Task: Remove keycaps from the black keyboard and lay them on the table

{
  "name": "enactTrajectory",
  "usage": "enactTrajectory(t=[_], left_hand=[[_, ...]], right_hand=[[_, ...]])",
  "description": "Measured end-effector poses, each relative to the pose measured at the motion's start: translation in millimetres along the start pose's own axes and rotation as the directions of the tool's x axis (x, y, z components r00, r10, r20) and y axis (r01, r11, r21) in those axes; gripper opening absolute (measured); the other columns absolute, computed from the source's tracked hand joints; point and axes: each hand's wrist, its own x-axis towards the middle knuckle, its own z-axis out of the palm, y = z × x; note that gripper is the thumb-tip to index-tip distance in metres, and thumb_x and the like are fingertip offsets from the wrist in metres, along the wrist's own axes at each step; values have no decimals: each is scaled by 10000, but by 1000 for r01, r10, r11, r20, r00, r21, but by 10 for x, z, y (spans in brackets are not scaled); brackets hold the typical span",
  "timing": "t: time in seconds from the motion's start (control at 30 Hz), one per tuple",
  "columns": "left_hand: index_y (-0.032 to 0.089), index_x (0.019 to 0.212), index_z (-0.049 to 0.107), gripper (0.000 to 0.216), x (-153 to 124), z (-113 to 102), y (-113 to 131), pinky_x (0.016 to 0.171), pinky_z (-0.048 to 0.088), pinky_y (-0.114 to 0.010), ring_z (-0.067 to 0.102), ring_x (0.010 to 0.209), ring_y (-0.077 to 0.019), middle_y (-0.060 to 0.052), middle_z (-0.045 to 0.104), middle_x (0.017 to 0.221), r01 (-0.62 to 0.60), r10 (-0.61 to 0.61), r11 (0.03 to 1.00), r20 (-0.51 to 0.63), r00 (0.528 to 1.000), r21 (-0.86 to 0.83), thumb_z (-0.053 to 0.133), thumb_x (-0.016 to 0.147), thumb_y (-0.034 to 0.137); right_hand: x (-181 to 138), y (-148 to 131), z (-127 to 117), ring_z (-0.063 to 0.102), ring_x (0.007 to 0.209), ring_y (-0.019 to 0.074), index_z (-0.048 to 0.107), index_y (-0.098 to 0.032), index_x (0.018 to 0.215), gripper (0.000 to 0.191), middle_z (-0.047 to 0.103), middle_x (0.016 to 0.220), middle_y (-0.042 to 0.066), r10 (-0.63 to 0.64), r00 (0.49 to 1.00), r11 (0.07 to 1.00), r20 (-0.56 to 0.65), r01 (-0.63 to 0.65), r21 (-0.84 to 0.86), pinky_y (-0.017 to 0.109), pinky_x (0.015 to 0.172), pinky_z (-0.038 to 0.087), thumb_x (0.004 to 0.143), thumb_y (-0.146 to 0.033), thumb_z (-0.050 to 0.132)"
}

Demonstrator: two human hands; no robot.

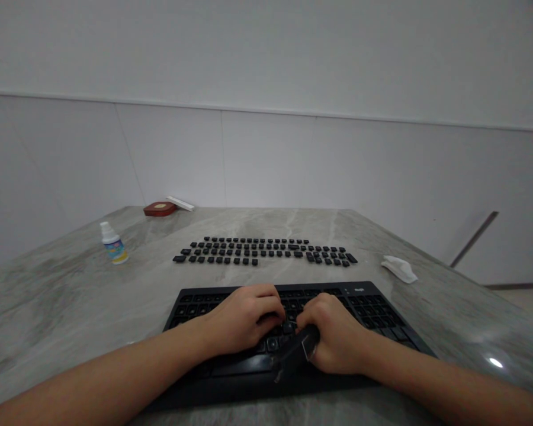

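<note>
A black keyboard (364, 384) lies in front of me, with bare key sockets showing over much of it. My left hand (251, 319) rests on its middle, fingers curled and closed at a dark keycap (288, 327). The fingertips partly hide how that keycap is held. Just to the right, my right hand (333, 331) is wrapped round a black tool (295, 352) with a thin bent wire, which looks like a keycap puller. Its front end slants down toward me over the keyboard's near edge. Beyond the keyboard, removed keycaps (254, 262) lie in several rows.
A white bottle (114, 245) with a blue and yellow label stands on the left of the grey marbled table (151, 296). A reddish-brown case (159, 209) and a white strip (180, 203) sit at the back. A crumpled white tissue (400, 268) lies on the right.
</note>
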Motion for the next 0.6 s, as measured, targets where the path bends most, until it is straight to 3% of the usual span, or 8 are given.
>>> enactTrajectory(t=[0.17, 0.27, 0.43, 0.6], left_hand=[[136, 916, 659, 183, -1, -31, 11, 710, 511, -251, 613, 799, -159, -55, 621, 896, -17, 18, 1000, 25, 1000, -17, 544, 838, 16], [131, 909, 646, 264, -6, -33, 3, 701, 509, -254, 607, 783, -159, -52, 617, 884, -19, 19, 1000, 15, 1000, -21, 507, 761, -39], [124, 896, 627, 257, -19, -6, -36, 707, 523, -260, 613, 779, -159, -62, 620, 905, 2, -2, 1000, 20, 1000, -12, 476, 758, -31], [125, 867, 626, 228, -27, -3, -44, 685, 520, -263, 600, 755, -161, -67, 622, 891, -59, 59, 998, 5, 998, 37, 461, 786, -9]], right_hand=[[75, -158, -112, 257, 455, 87, 433, -172, 421, 213, 260, 444, -57, 233, 971, 971, 45, -235, 47, 255, 483, 223, 596, -162, 554], [137, -176, -185, 281, 458, 90, 394, -180, 416, 240, 264, 446, -49, 335, 934, 935, 124, -346, 76, 249, 463, 211, 595, -162, 553], [177, -179, -223, 321, 448, 89, 386, -183, 421, 233, 313, 443, -44, 408, 898, 898, 166, -428, 104, 245, 447, 205, 585, -139, 545], [166, -140, -176, 318, 435, 80, 349, -184, 412, 263, 290, 434, -53, 405, 902, 884, 151, -429, 187, 242, 438, 188, 579, -132, 545]])
